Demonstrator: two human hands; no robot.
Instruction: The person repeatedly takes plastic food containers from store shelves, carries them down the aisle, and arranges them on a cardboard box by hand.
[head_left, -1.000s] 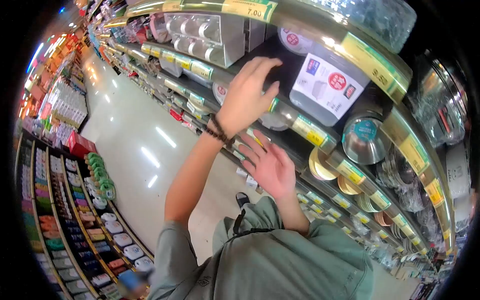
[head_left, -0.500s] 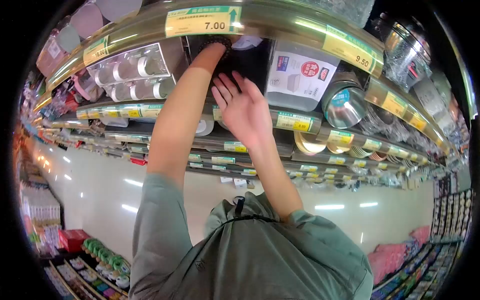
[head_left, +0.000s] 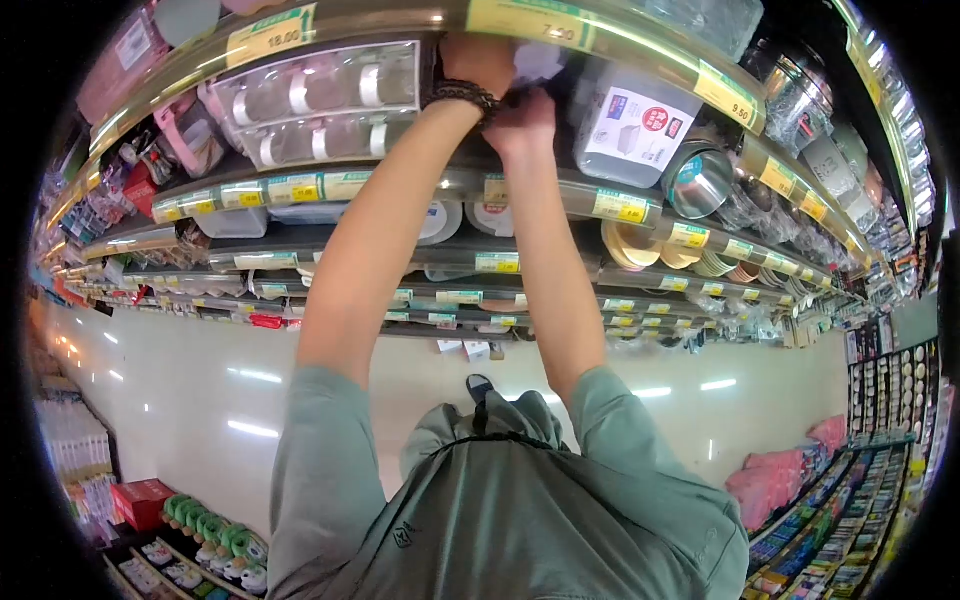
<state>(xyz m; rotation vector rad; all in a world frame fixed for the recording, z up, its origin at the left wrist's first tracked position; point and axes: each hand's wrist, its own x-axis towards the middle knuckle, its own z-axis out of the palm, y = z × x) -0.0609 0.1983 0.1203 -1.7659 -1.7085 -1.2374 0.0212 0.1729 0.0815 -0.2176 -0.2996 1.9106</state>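
Both arms reach into a gap in the upper shelf. My left hand (head_left: 480, 62), with a dark beaded bracelet at the wrist, is partly behind the shelf's front rail; its fingers are hidden. Close beside it, my right hand (head_left: 524, 118) is inside the gap, its fingers hidden in shadow. A pale labelled item (head_left: 538, 62) shows dimly just right of my left hand. Right of the hands stands a grey plastic container (head_left: 637, 128) with a white and red label. To their left is a clear-fronted rack of white-handled cups (head_left: 318, 92).
Steel bowls (head_left: 698, 180) stand right of the container. The shelf rail (head_left: 400, 182) with price tags curves across below the forearms. Lower shelves hold round lids (head_left: 440, 222) and wooden-coloured bowls (head_left: 630, 245). Pink goods (head_left: 775, 485) lie at the lower right.
The view has swung from the aisle to face the shelf. My left hand has gone into the gap, and my right hand has moved up from below the shelf to join it.
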